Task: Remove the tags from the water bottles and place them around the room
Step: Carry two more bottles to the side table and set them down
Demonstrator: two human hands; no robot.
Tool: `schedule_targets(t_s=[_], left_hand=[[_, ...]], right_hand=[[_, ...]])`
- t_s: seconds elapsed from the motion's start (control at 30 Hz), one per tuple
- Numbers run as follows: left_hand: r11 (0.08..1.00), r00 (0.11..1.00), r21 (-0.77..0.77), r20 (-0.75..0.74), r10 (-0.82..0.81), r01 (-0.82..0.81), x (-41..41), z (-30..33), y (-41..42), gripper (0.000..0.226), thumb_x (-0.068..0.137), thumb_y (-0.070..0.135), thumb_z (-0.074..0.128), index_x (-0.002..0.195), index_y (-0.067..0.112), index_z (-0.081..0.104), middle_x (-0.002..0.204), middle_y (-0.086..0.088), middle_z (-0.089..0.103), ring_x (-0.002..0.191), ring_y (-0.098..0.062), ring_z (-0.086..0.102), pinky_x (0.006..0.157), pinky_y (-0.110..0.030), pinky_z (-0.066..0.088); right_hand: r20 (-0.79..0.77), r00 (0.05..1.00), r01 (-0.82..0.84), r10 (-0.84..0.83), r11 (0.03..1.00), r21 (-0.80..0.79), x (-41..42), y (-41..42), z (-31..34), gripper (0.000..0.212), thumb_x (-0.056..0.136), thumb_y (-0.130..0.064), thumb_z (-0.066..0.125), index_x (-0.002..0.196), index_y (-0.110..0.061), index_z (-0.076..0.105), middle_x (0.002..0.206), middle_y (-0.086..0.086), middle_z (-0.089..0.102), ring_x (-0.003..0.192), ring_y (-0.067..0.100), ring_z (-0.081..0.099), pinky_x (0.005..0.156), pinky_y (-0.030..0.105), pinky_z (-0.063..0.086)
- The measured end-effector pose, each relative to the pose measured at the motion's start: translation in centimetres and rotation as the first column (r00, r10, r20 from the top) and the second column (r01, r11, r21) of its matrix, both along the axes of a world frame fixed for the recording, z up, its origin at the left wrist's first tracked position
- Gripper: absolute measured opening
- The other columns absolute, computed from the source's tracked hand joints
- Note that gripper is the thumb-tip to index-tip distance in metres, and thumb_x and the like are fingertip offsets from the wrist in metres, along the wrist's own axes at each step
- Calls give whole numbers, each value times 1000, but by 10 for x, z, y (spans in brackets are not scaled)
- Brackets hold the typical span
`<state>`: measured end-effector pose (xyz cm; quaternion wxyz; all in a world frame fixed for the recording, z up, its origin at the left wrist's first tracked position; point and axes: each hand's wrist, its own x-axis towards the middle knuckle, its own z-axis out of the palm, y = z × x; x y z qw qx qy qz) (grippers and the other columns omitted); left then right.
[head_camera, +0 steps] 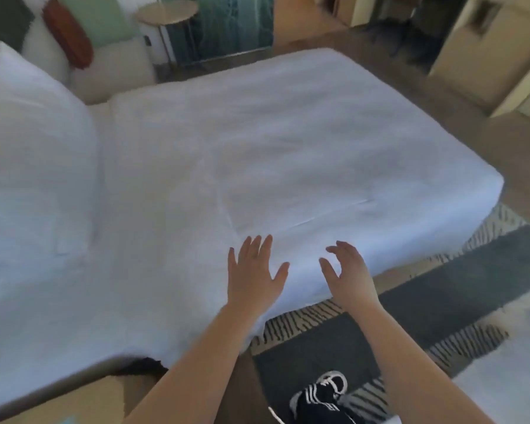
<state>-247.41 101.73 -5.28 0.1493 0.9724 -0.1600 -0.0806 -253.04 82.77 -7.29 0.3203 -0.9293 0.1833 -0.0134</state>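
Observation:
No water bottle or tag shows in the head view. My left hand (254, 270) is stretched out palm down with spread, straight fingers over the near edge of a white bed (257, 133). My right hand (348, 270) hovers beside it at the bed's edge, fingers loosely bent, holding nothing. Both forearms reach in from the bottom of the frame.
White pillows (34, 142) lie at the bed's left. Beyond it stand a round side table (166, 12), a rust-red cushion (68, 33) on a pale chair and cabinets (487, 56) at the right. A striped rug (426, 316) and a black shoe (322, 396) are below.

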Motion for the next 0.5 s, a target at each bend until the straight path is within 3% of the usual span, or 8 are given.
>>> schedule_targets(t_s=[0.23, 0.37, 0.5], left_hand=[[939, 939, 11, -10, -344, 344, 19, -5, -204, 71, 93, 64, 27, 154, 27, 17, 162, 1, 18, 150, -21, 9, 121, -50, 1], [855, 855, -14, 1, -518, 518, 5, -5, -306, 71, 94, 61, 32, 153, 25, 20, 161, 0, 24, 150, -21, 13, 120, -50, 3], [762, 762, -15, 18, -647, 648, -10, -4, -384, 72, 92, 63, 33, 152, 24, 23, 160, -2, 26, 149, -23, 16, 120, -54, 7]], right_hand=[[-22, 933, 361, -360, 933, 8, -51, -168, 9, 43, 96, -41, 46, 131, -18, 53, 146, 2, 42, 132, 27, 41, 106, 41, 41], [19, 828, 560, -560, 829, -1, -100, -243, 19, 42, 96, -40, 49, 132, -19, 53, 145, 0, 44, 133, 23, 40, 103, 31, 35], [-49, 715, 698, -697, 716, -3, -141, -299, 18, 46, 96, -43, 48, 135, -19, 50, 149, 1, 39, 134, 23, 40, 108, 43, 39]])
